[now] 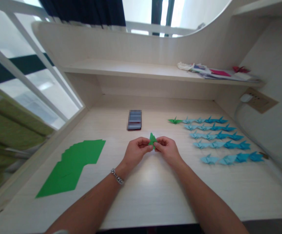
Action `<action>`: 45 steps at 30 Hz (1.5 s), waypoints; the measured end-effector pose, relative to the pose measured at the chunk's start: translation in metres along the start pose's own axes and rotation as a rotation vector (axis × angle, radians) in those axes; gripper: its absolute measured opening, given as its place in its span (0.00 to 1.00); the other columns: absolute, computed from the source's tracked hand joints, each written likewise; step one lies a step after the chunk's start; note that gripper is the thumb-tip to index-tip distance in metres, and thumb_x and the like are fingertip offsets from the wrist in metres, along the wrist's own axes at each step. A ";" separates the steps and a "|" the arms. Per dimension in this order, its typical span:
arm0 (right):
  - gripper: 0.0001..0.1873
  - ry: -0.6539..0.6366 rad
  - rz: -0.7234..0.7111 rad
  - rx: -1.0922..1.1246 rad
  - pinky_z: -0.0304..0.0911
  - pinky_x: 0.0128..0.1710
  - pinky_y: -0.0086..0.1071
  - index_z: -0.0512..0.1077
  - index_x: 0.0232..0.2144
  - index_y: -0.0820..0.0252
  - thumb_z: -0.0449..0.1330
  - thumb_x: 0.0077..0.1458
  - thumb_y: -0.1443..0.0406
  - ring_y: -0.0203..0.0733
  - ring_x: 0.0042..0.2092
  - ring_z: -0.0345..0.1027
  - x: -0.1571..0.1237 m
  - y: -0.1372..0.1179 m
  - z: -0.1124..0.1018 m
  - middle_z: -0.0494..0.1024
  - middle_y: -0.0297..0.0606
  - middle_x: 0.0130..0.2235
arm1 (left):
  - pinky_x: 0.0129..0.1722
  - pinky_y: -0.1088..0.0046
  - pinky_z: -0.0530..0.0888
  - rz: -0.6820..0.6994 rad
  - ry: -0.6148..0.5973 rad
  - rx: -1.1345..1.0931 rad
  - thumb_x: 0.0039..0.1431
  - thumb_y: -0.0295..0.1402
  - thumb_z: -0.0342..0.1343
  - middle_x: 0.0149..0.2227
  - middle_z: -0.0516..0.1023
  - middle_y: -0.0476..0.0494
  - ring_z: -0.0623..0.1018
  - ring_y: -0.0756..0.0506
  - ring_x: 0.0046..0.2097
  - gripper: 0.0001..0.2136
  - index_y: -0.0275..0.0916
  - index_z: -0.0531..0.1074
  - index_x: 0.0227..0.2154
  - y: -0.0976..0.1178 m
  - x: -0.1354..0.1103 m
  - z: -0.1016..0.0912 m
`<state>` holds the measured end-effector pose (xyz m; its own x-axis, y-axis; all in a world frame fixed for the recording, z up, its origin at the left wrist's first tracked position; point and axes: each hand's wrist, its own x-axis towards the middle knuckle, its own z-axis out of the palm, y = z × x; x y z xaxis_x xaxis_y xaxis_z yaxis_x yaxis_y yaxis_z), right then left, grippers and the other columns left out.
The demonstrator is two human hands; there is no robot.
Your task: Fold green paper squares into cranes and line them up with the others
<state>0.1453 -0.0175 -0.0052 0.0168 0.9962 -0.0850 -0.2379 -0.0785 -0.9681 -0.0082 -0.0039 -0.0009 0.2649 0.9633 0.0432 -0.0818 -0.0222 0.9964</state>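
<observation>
A small piece of folded green paper [152,139] is held up between both hands above the middle of the desk. My left hand [138,150] pinches its left side between thumb and fingers. On the other side, the thumb and fingers of my right hand [167,149] grip its right edge. The paper comes to a point at the top, and its lower part is partly covered by fingertips. Beyond my right hand stands a finished green paper crane [175,121], at the left end of a row of blue paper cranes [216,136].
A fanned stack of green paper sheets [69,169] lies at the left of the desk [141,201]. A phone [134,120] rests behind my hands. Papers [219,72] lie on the shelf, and a white cable [240,120] runs from the wall socket [260,100] at the right.
</observation>
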 end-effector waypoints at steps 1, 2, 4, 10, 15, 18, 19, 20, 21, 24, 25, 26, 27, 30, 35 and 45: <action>0.14 -0.016 0.005 0.013 0.65 0.28 0.29 0.72 0.25 0.62 0.69 0.36 0.61 0.34 0.25 0.68 -0.001 -0.001 0.000 0.76 0.33 0.24 | 0.35 0.70 0.75 0.001 0.012 0.013 0.41 0.29 0.66 0.28 0.79 0.44 0.77 0.47 0.30 0.09 0.34 0.75 0.29 0.000 0.000 0.000; 0.14 -0.036 0.013 0.031 0.66 0.29 0.30 0.73 0.26 0.62 0.69 0.36 0.60 0.35 0.26 0.69 -0.001 -0.002 0.000 0.76 0.34 0.25 | 0.34 0.70 0.75 0.002 0.023 0.028 0.42 0.29 0.66 0.27 0.79 0.44 0.77 0.47 0.29 0.09 0.34 0.76 0.28 0.001 0.000 -0.001; 0.14 -0.066 0.046 0.084 0.66 0.30 0.31 0.73 0.26 0.63 0.68 0.39 0.58 0.37 0.28 0.70 -0.002 -0.005 -0.001 0.76 0.36 0.25 | 0.34 0.70 0.75 0.006 0.039 0.058 0.42 0.29 0.65 0.27 0.79 0.45 0.77 0.47 0.29 0.07 0.34 0.76 0.28 0.001 -0.001 -0.001; 0.14 0.003 0.115 0.086 0.65 0.27 0.29 0.72 0.24 0.63 0.69 0.37 0.59 0.35 0.25 0.67 -0.001 -0.004 -0.002 0.74 0.34 0.23 | 0.38 0.69 0.74 0.041 0.027 0.136 0.42 0.26 0.63 0.29 0.79 0.44 0.78 0.46 0.33 0.06 0.36 0.77 0.27 0.002 -0.001 -0.001; 0.16 0.006 0.050 0.065 0.63 0.28 0.30 0.70 0.24 0.60 0.70 0.30 0.65 0.35 0.25 0.67 0.001 -0.001 -0.003 0.74 0.30 0.23 | 0.36 0.69 0.75 0.034 0.035 0.048 0.43 0.26 0.61 0.27 0.78 0.46 0.77 0.47 0.31 0.04 0.35 0.75 0.26 0.001 -0.001 0.000; 0.16 0.000 0.008 0.022 0.63 0.29 0.30 0.68 0.23 0.60 0.70 0.29 0.66 0.35 0.26 0.67 0.001 0.000 -0.003 0.74 0.31 0.24 | 0.33 0.71 0.75 0.026 0.048 -0.003 0.44 0.27 0.62 0.27 0.76 0.47 0.77 0.48 0.30 0.06 0.35 0.72 0.28 -0.002 0.000 0.000; 0.16 0.000 -0.002 0.010 0.63 0.29 0.30 0.68 0.23 0.60 0.70 0.29 0.66 0.35 0.26 0.67 0.001 0.000 -0.003 0.75 0.31 0.24 | 0.33 0.72 0.74 0.027 0.054 -0.001 0.44 0.28 0.62 0.27 0.76 0.47 0.76 0.49 0.30 0.08 0.35 0.71 0.28 -0.003 0.000 0.000; 0.16 0.003 -0.008 0.006 0.63 0.29 0.30 0.68 0.23 0.60 0.70 0.29 0.66 0.35 0.26 0.68 0.001 0.000 -0.002 0.75 0.31 0.24 | 0.32 0.73 0.74 0.031 0.060 0.006 0.44 0.29 0.63 0.27 0.76 0.47 0.76 0.49 0.30 0.09 0.35 0.70 0.28 -0.005 0.000 0.000; 0.17 0.008 -0.005 0.010 0.63 0.29 0.30 0.68 0.24 0.60 0.70 0.29 0.66 0.36 0.26 0.68 0.001 0.001 -0.002 0.75 0.31 0.24 | 0.32 0.73 0.74 0.036 0.067 0.012 0.43 0.29 0.64 0.27 0.76 0.48 0.76 0.49 0.30 0.10 0.35 0.69 0.28 -0.006 0.000 0.000; 0.20 0.041 0.033 0.057 0.64 0.28 0.31 0.67 0.28 0.59 0.70 0.31 0.63 0.36 0.25 0.68 0.000 0.003 0.000 0.74 0.31 0.23 | 0.31 0.74 0.74 0.034 0.093 -0.001 0.42 0.29 0.65 0.26 0.76 0.48 0.76 0.50 0.29 0.12 0.36 0.68 0.28 -0.006 0.001 0.001; 0.20 0.048 0.044 0.070 0.65 0.28 0.31 0.67 0.29 0.59 0.70 0.32 0.62 0.36 0.24 0.69 0.000 0.004 0.001 0.74 0.30 0.23 | 0.30 0.74 0.74 0.024 0.106 -0.012 0.42 0.30 0.65 0.26 0.75 0.49 0.76 0.50 0.29 0.12 0.36 0.67 0.29 -0.005 0.000 0.001; 0.21 0.054 0.048 0.076 0.65 0.27 0.32 0.66 0.30 0.59 0.70 0.32 0.61 0.37 0.24 0.69 0.000 0.005 0.001 0.74 0.30 0.23 | 0.30 0.74 0.74 0.009 0.116 -0.025 0.41 0.30 0.65 0.25 0.76 0.49 0.77 0.49 0.28 0.13 0.36 0.67 0.29 -0.005 0.000 0.001; 0.21 0.056 0.045 0.073 0.66 0.27 0.32 0.66 0.30 0.59 0.70 0.33 0.61 0.37 0.24 0.69 0.000 0.005 0.001 0.74 0.30 0.22 | 0.30 0.74 0.74 -0.007 0.120 -0.036 0.41 0.30 0.66 0.25 0.76 0.49 0.77 0.49 0.28 0.14 0.36 0.67 0.30 -0.004 0.000 0.002; 0.21 0.062 0.002 0.019 0.65 0.27 0.32 0.64 0.30 0.58 0.69 0.34 0.61 0.38 0.23 0.69 0.000 0.004 0.000 0.74 0.30 0.22 | 0.31 0.72 0.74 -0.034 0.093 -0.056 0.42 0.31 0.66 0.26 0.77 0.48 0.78 0.48 0.28 0.18 0.35 0.67 0.36 -0.003 0.000 0.002; 0.20 0.062 -0.048 -0.082 0.64 0.25 0.31 0.65 0.30 0.58 0.69 0.35 0.61 0.38 0.23 0.69 -0.001 0.001 0.000 0.74 0.31 0.22 | 0.33 0.70 0.75 -0.023 0.050 -0.087 0.42 0.33 0.66 0.27 0.78 0.45 0.78 0.47 0.30 0.19 0.34 0.68 0.38 -0.004 0.000 0.003; 0.09 0.168 -0.247 -0.378 0.64 0.31 0.32 0.73 0.28 0.58 0.64 0.43 0.60 0.40 0.31 0.68 -0.004 -0.001 0.001 0.76 0.37 0.31 | 0.30 0.72 0.74 0.020 0.155 -0.002 0.44 0.35 0.65 0.24 0.77 0.48 0.77 0.48 0.27 0.20 0.35 0.67 0.40 -0.008 0.001 0.002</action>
<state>0.1442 -0.0217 -0.0040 0.1924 0.9696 0.1514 0.1624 0.1207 -0.9793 -0.0057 -0.0031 -0.0084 0.1116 0.9924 0.0510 -0.0876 -0.0413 0.9953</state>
